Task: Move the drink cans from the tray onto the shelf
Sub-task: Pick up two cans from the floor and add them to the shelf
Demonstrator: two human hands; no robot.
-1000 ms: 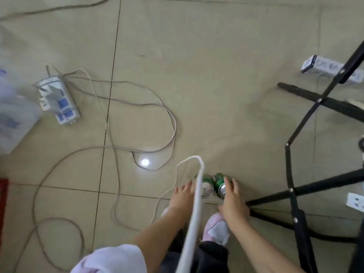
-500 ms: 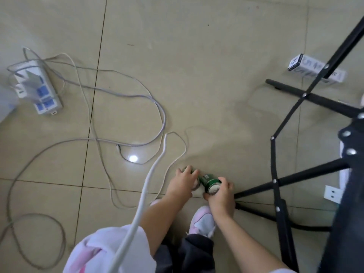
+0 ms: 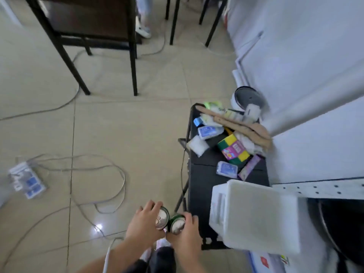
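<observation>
I hold two green drink cans with silver tops, low in the head view. My left hand (image 3: pixel 144 223) grips the left can (image 3: pixel 162 218) and my right hand (image 3: pixel 187 234) grips the right can (image 3: pixel 177 223); the two cans touch side by side above the tiled floor. Just right of them stands a black shelf (image 3: pixel 202 174) against the white wall, its top littered with small packets. No tray can be made out with certainty.
A translucent white plastic bin (image 3: pixel 254 215) sits on the shelf's near end. Sponges, tissue packs, wooden hangers (image 3: pixel 236 123) and a round white appliance (image 3: pixel 247 97) crowd the far end. Cables and a power strip (image 3: pixel 27 180) lie on the floor at left; black table legs (image 3: pixel 133 56) stand behind.
The view has swung up from the floor to the black shelf. Both hands have lifted the two cans off the floor and carry them near the shelf's left edge.
</observation>
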